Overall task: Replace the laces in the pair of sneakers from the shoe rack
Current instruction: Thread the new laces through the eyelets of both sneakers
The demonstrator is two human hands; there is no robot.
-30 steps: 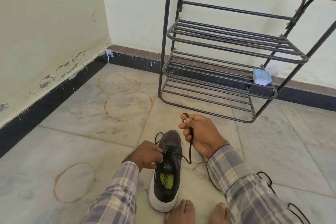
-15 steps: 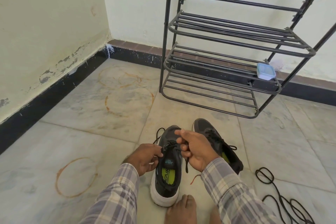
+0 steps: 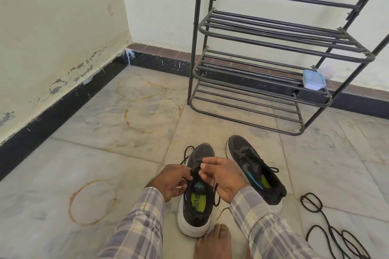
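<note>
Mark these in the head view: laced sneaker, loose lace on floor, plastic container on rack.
laced sneaker (image 3: 253,169), head view, mid upper beside the laces.
loose lace (image 3: 331,229), head view, strand mid-tangle.
plastic container (image 3: 314,79), head view, centre of blue lid.

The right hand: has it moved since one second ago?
Yes. The right hand has drawn back from the shoe rack toward the person, down to the near sneaker, pinching its lace.

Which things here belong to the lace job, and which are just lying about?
Part of the job: near sneaker in the left hand, lace pinched by the right hand, second sneaker, loose lace on the floor.
Lying about: small lidded box on the shoe rack.
</note>
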